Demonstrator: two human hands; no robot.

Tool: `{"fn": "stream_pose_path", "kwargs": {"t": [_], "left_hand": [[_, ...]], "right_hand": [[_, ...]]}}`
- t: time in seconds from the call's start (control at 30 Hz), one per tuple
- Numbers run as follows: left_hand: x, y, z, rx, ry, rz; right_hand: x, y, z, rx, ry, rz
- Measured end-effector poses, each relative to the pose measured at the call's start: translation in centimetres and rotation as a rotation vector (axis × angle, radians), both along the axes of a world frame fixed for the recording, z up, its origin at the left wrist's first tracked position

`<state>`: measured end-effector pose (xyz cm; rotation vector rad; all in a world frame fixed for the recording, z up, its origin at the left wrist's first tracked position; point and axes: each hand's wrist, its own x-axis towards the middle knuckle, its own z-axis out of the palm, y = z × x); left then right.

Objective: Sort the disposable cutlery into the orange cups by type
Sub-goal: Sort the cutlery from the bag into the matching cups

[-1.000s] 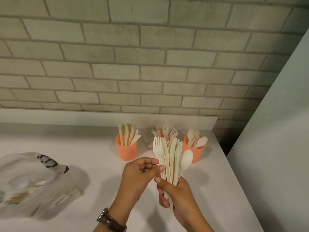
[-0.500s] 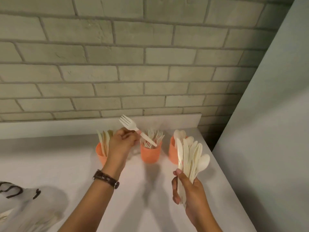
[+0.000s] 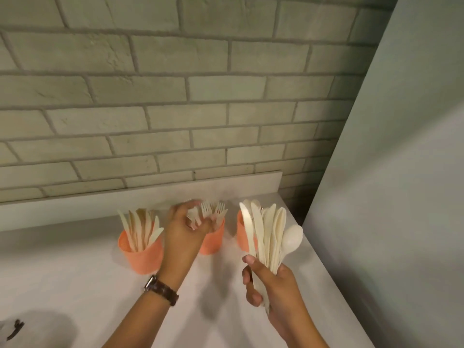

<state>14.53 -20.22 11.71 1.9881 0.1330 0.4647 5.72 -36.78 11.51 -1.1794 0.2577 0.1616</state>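
Gripping a bundle of knives and spoons, the right hand hangs before the right cup. The blurred left hand pinches a fork over the middle cup, which holds forks; the left cup holds knives.

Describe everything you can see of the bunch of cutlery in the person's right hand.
The bundle of cutlery is a fan of cream-coloured, matte pieces that look like disposable plastic: several long knives and at least one spoon whose round bowl juts out on the right. They stand roughly upright, heads up, handles gathered in the right hand, whose fingers curl round them; handle ends poke out below the hand. Held above the counter, it hides part of the right orange cup.
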Motion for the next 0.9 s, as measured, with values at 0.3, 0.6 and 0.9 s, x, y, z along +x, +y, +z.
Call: {"fn": "stream_pose_path", "kwargs": {"t": [0.3, 0.6, 0.9], "left_hand": [[-7.0, -1.2, 2.7, -0.301, 0.254, -0.278], [-8.4, 0.8, 3.8, -0.236, 0.259, -0.303], [-7.7, 2.2, 4.9, -0.327, 0.358, -0.44]], "right_hand": [[0.0, 3.4, 0.8, -0.115, -0.095, 0.101], [-0.4, 5.6, 1.5, -0.275, -0.159, 0.219], [-0.5, 5.5, 1.8, -0.151, -0.194, 0.305]]}}
